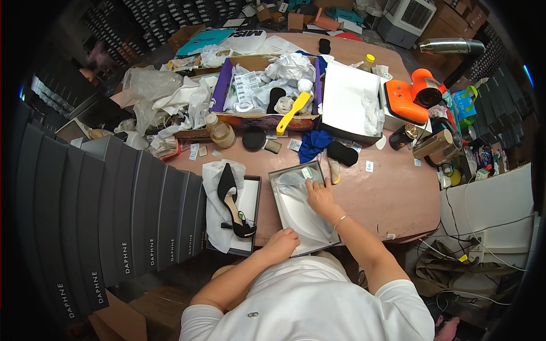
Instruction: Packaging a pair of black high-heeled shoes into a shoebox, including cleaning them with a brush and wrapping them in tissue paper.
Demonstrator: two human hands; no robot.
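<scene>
Sheet [292,181] in grey box [284,209] touched by open right hand [322,197].
Left hand [282,242] is curled at its edge, grip unclear; leftward, black shoe [230,202] is set in another box [248,199].

Wht shirt [324,301], short slvs [405,307], sm. metallic emblem [253,314]; thin bangle [339,221], R wrist [332,213].

A yellow brush [293,113] lies across the front rim of a purple carton [218,94] — crumpled paper [289,67] inside. Blue cloth [314,146] sits nearer; an air cooler [405,21] stands beyond the desk [392,196].
</scene>
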